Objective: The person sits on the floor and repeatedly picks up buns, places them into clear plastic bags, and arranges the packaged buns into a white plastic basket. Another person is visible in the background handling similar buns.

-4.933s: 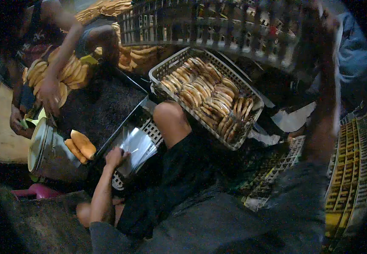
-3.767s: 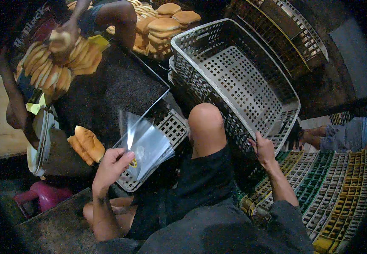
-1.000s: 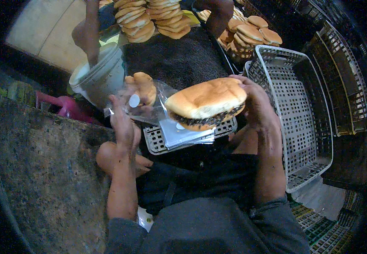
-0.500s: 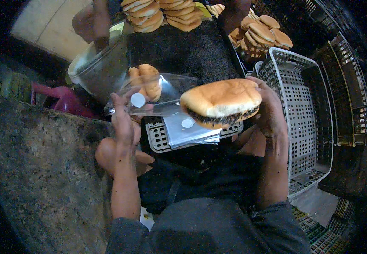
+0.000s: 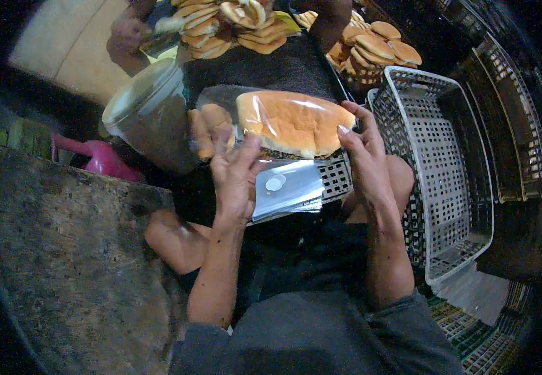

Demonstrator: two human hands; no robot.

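Thumb [image 5: 350, 136] and fingers [image 5: 361, 114] of the right hand [image 5: 368, 153] are pinching one end of an elongated filled bun [image 5: 293, 122]; the left hand [image 5: 233, 175], half open, is lying beside the other end, its hold unclear. Good handling probably means supporting the filled edge level and easing the clear bag [image 5: 220, 95] along without squeezing. Beneath glossy film, the bun is showing a golden, dimpled crust and dark, grainy filling [image 5: 277, 154], while hovering above stacked bags [image 5: 296, 190] and a grey crate [image 5: 338, 176].

I see a golden bun [image 5: 302, 125] lying sideways inside a clear plastic bag [image 5: 268, 115]. Dark filling [image 5: 281, 152] lines the bun's lower edge.
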